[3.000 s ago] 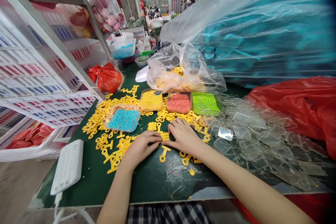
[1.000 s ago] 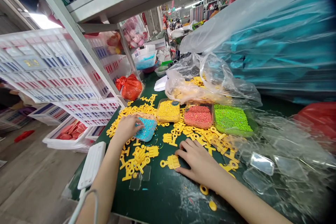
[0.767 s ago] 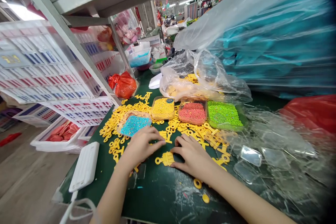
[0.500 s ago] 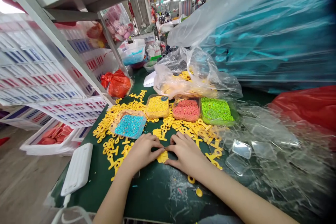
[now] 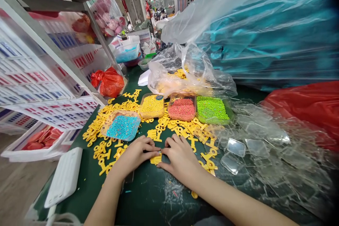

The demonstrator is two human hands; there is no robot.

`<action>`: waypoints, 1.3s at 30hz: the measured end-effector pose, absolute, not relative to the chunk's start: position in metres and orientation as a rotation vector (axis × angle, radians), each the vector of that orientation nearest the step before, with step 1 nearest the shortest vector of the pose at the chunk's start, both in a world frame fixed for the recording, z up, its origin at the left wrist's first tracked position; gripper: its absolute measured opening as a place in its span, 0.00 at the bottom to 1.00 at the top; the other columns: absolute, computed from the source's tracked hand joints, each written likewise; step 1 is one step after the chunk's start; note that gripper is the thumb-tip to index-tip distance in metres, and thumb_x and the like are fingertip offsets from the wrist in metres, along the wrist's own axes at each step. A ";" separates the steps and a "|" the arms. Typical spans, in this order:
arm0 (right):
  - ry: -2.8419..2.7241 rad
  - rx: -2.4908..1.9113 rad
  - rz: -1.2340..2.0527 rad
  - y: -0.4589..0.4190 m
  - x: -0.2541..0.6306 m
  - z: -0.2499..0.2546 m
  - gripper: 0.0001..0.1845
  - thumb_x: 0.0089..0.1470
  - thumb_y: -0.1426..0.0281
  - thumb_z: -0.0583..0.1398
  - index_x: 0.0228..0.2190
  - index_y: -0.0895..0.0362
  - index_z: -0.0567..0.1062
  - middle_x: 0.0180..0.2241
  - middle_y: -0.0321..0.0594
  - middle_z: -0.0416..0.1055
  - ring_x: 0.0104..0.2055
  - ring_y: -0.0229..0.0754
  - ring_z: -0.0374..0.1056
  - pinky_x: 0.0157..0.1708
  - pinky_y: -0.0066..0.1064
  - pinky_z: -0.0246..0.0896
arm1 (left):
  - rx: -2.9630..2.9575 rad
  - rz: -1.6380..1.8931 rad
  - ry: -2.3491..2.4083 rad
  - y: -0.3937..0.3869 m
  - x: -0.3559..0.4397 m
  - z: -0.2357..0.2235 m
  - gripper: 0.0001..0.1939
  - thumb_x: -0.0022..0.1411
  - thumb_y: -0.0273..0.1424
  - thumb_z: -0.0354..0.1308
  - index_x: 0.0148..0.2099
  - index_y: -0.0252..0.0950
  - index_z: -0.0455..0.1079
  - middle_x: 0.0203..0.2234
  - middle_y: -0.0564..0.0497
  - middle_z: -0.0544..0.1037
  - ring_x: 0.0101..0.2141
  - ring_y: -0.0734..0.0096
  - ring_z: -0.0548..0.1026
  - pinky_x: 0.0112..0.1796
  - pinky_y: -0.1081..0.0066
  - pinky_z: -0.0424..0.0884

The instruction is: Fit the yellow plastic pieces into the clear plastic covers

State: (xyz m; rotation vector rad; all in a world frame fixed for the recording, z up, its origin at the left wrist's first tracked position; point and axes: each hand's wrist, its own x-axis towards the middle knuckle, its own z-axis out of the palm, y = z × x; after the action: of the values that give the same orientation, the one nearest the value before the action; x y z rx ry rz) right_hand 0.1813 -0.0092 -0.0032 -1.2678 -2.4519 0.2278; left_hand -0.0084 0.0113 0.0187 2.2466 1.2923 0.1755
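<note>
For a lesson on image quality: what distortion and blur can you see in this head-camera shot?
In the head view, wide-angle distortion leans the white shelf post; the teal bundle under clear plastic smears and darkens toward the right edge; the left hand and right hand look fairly sharp.
</note>
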 end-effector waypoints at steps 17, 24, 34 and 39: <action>-2.468 -1.292 0.318 -0.008 0.185 0.006 0.18 0.45 0.55 0.70 0.34 0.54 0.81 0.33 0.40 0.72 0.40 0.47 0.63 0.38 0.37 0.53 | 2.271 0.265 1.242 0.008 -0.007 0.016 0.11 0.66 0.37 0.56 0.45 0.45 0.79 0.36 0.49 0.74 0.40 0.65 0.69 0.43 0.66 0.67; -2.446 -1.255 0.294 -0.008 0.187 0.002 0.18 0.44 0.55 0.70 0.32 0.55 0.80 0.33 0.40 0.71 0.39 0.46 0.62 0.38 0.37 0.53 | 2.265 0.485 1.284 0.005 -0.008 0.027 0.15 0.68 0.40 0.52 0.45 0.43 0.78 0.37 0.48 0.76 0.40 0.65 0.72 0.42 0.66 0.70; -2.419 -1.247 0.262 -0.007 0.186 -0.001 0.18 0.41 0.53 0.71 0.29 0.54 0.80 0.32 0.39 0.71 0.39 0.47 0.64 0.37 0.37 0.55 | 2.210 0.937 1.792 0.004 -0.046 0.049 0.20 0.65 0.48 0.51 0.39 0.42 0.79 0.35 0.48 0.80 0.38 0.61 0.76 0.41 0.63 0.72; -2.457 -1.251 0.293 -0.006 0.186 0.002 0.18 0.43 0.53 0.70 0.28 0.54 0.79 0.32 0.39 0.70 0.39 0.47 0.64 0.37 0.36 0.55 | 2.239 0.628 2.092 0.026 -0.089 0.054 0.33 0.57 0.61 0.47 0.40 0.39 0.79 0.41 0.41 0.80 0.44 0.44 0.75 0.47 0.48 0.68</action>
State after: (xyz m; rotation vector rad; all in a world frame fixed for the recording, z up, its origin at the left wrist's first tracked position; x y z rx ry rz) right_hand 0.1859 -0.0060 0.0021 -1.2509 -2.4569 0.2935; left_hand -0.0890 0.0264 0.0537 2.2395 2.0921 0.6277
